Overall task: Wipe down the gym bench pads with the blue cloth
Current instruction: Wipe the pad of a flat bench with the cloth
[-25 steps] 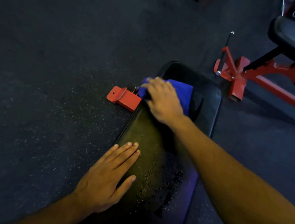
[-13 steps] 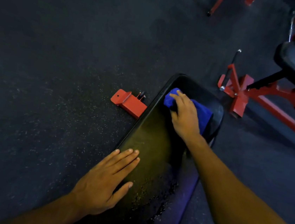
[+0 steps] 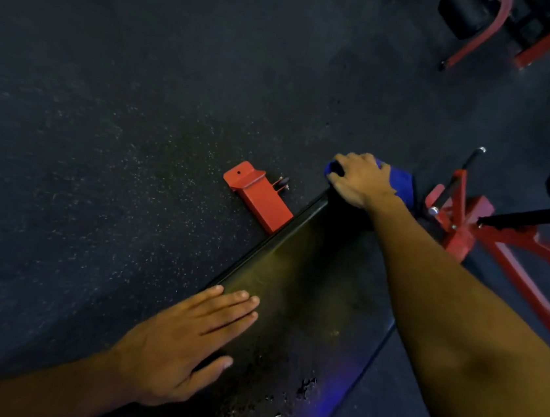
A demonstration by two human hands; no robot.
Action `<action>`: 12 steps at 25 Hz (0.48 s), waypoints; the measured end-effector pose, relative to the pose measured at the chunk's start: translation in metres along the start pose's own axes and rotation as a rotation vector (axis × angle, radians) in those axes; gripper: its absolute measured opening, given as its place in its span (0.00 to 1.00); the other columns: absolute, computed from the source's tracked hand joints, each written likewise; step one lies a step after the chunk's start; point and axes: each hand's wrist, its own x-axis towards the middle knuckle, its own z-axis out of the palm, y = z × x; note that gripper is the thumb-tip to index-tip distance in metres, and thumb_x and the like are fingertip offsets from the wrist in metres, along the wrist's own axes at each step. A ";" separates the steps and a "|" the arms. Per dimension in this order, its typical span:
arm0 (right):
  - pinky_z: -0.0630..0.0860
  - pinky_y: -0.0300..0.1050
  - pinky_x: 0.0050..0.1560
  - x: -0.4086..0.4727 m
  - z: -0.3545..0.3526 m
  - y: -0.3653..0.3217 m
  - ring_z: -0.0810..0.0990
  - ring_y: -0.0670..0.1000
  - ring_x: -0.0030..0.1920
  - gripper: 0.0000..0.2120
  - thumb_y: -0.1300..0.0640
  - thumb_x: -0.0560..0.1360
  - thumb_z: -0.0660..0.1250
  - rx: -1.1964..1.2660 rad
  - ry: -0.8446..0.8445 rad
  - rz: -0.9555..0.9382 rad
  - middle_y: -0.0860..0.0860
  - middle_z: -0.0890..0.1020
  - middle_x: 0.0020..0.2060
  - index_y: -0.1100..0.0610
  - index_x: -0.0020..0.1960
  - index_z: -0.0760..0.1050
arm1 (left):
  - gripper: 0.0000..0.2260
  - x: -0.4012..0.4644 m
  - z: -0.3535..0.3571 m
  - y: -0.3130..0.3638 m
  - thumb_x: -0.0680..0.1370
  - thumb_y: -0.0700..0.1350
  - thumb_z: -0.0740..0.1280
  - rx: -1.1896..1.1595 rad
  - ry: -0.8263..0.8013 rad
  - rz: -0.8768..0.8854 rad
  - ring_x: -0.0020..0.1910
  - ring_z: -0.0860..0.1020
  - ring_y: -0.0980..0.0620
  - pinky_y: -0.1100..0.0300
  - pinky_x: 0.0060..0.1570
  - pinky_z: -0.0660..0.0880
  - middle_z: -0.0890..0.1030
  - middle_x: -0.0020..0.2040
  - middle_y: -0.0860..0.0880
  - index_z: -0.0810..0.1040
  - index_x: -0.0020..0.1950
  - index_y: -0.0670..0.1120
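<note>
the right hand (image 3: 360, 180) curls over the blue cloth (image 3: 401, 185), gripping it against the far end of the black bench pad (image 3: 310, 281). the left hand (image 3: 182, 345) lies flat, fingers straight and together, on the pad's near left edge. the pad's long axis runs from lower centre up toward the right. a red bracket (image 3: 258, 196) sits on the floor just left of it.

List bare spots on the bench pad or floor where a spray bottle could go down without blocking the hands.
Free: the bench pad between the left hand and the right hand, and the floor left of the red bracket. Crowded: the pad's far end, under the right hand and blue cloth, and the floor beside it, where the red machine frame stands.
</note>
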 end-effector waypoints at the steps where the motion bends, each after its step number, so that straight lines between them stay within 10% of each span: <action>1: 0.60 0.63 0.67 -0.001 0.000 -0.018 0.70 0.57 0.68 0.20 0.41 0.79 0.56 -0.060 -0.034 -0.041 0.53 0.76 0.66 0.47 0.66 0.73 | 0.26 0.000 0.000 -0.001 0.86 0.56 0.54 -0.003 0.006 -0.002 0.82 0.56 0.52 0.54 0.80 0.51 0.60 0.83 0.50 0.63 0.81 0.46; 8: 0.65 0.55 0.59 -0.059 0.015 -0.101 0.78 0.57 0.58 0.19 0.39 0.79 0.54 -0.222 -0.140 -0.550 0.56 0.81 0.56 0.50 0.59 0.74 | 0.26 -0.002 -0.001 -0.001 0.86 0.57 0.53 -0.013 -0.043 -0.014 0.82 0.55 0.53 0.53 0.80 0.51 0.59 0.83 0.50 0.63 0.81 0.46; 12: 0.55 0.63 0.72 -0.003 -0.013 -0.028 0.73 0.56 0.68 0.28 0.33 0.78 0.52 -0.270 -0.144 -0.273 0.54 0.78 0.65 0.47 0.70 0.72 | 0.27 -0.001 0.001 -0.002 0.85 0.56 0.54 -0.023 -0.035 -0.011 0.82 0.54 0.53 0.53 0.80 0.50 0.59 0.83 0.50 0.63 0.82 0.46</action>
